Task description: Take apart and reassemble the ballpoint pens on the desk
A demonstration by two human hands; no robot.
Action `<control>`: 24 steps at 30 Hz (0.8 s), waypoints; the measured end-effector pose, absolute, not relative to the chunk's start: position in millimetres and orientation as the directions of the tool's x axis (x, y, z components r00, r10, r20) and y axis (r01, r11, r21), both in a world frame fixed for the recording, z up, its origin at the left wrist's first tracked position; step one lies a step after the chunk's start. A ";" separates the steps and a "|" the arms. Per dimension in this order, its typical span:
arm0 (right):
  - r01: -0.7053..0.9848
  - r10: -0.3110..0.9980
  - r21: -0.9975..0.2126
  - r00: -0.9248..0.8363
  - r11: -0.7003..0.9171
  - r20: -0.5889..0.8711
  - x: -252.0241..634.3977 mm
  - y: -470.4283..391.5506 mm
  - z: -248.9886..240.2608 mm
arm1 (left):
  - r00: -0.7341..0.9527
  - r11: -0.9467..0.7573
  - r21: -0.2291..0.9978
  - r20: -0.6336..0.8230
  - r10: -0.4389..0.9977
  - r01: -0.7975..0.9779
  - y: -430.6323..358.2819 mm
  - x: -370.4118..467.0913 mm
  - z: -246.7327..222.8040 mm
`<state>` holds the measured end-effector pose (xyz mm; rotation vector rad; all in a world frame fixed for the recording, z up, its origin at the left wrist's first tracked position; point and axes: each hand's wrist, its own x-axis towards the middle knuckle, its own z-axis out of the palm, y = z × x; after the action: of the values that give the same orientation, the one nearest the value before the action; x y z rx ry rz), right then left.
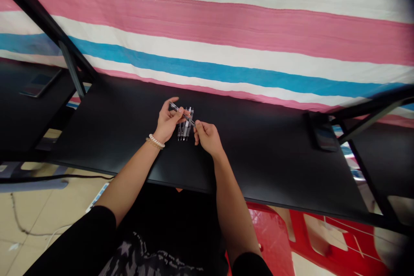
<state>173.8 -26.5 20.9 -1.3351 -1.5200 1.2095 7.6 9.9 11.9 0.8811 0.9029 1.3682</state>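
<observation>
left hand (170, 121) has a pen (174, 106) pinched between thumb and fingers, right hand (207, 136) is gripping it closer to its other end. so it's slanted across, above a little row of pens (183, 131) lying on the black table (268, 155). dark phone-looking slab (321, 132) near the table's right end, striped sheet (226, 26) behind, red plastic seat (270, 237) underneath.

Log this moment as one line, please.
left hand: holds pen | right hand: holds same pen | other pens: side by side on black table
</observation>
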 end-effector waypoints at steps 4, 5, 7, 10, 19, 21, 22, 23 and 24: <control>0.230 0.981 -0.973 -0.189 0.007 -0.038 171.8 -25.5 17.9 | -0.034 -0.026 0.933 0.014 0.999 -0.358 8.4 6.8 12.4; 0.217 0.981 -0.976 -0.193 0.008 -0.034 171.4 -25.3 17.1 | -0.033 -0.025 0.936 0.014 0.999 -0.351 8.6 6.5 12.2; 0.195 0.980 -0.981 -0.198 0.012 -0.028 170.8 -25.0 15.8 | -0.033 -0.025 0.937 0.014 0.999 -0.348 9.5 5.9 11.1; 0.197 0.978 -0.980 -0.207 0.020 -0.022 170.2 -24.9 15.4 | -0.042 -0.026 0.933 0.012 0.999 -0.359 10.8 5.7 9.0; 0.201 0.981 -0.979 -0.194 0.024 -0.016 170.0 -23.4 14.0 | -0.043 -0.013 0.919 -0.004 0.999 -0.394 11.4 7.5 6.9; 0.189 0.982 -0.982 -0.187 0.025 -0.011 169.8 -23.0 13.4 | -0.067 -0.019 0.918 -0.009 0.998 -0.396 11.4 8.1 6.9; 0.180 0.983 -0.983 -0.186 0.026 -0.008 169.8 -22.9 12.9 | -0.081 -0.025 0.918 -0.008 0.997 -0.397 11.2 8.4 7.1; 0.172 0.983 -0.985 -0.185 0.028 -0.004 169.7 -22.8 12.4 | -0.086 -0.029 0.918 -0.006 0.996 -0.396 11.1 8.8 7.3; 0.169 0.983 -0.985 -0.184 0.030 -0.002 169.8 -22.7 11.7 | -0.084 -0.030 0.919 -0.004 0.996 -0.393 10.9 9.2 7.6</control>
<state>169.8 -22.7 11.7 -1.2317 -1.4815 1.2473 9.2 10.9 7.6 0.8733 0.9555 1.4436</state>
